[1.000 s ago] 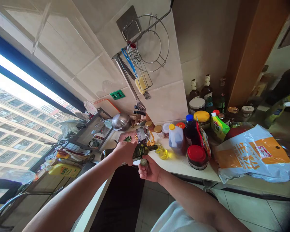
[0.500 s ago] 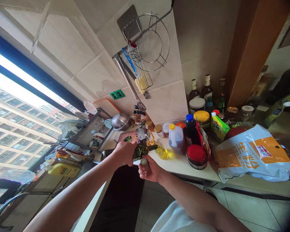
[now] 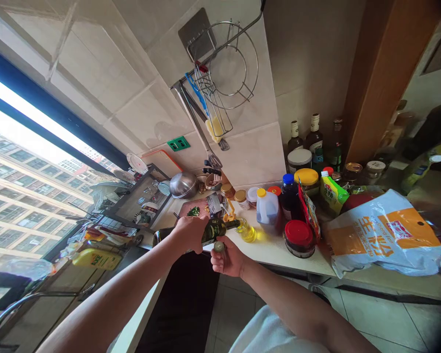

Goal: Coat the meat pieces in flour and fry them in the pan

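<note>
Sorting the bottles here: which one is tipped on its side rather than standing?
The dark green bottle gripped in the left hand, tilted over the small glass of yellow liquid. The brown bottles by the wall stand upright.

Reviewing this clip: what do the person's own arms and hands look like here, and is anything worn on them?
Both forearms are bare from the lower edge of the view to the hands; no sleeves show. The left hand and right hand carry no gloves, and no watch, bracelet or ring can be seen. The fingers are uncovered. White cloth shows under the right arm, seemingly the person's clothing, though which garment is unclear.
</note>
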Demonstrator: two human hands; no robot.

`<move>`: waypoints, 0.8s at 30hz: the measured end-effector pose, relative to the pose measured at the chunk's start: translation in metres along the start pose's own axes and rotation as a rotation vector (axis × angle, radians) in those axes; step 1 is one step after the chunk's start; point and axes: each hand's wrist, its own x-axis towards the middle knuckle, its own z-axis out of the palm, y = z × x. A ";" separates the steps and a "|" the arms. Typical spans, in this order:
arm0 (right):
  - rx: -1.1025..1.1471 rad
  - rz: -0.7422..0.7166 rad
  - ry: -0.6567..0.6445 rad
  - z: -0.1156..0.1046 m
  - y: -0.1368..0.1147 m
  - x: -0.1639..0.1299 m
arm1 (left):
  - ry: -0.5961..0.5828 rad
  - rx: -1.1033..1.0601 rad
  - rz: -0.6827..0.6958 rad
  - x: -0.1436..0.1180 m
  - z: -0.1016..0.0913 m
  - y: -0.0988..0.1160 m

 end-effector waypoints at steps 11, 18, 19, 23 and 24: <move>-0.017 -0.004 -0.012 -0.003 0.002 0.001 | -0.006 -0.002 -0.021 -0.004 -0.001 0.002; -0.026 0.007 -0.006 -0.003 0.003 0.000 | 0.002 -0.004 -0.015 -0.007 -0.002 0.002; -0.028 0.008 -0.006 -0.003 0.003 0.000 | 0.002 -0.004 -0.015 -0.007 -0.002 0.002; -0.035 0.006 -0.010 -0.003 0.003 0.000 | 0.000 -0.005 -0.017 -0.008 -0.001 0.002; -0.036 0.005 -0.012 -0.003 0.003 0.000 | 0.000 -0.004 -0.017 -0.008 -0.001 0.001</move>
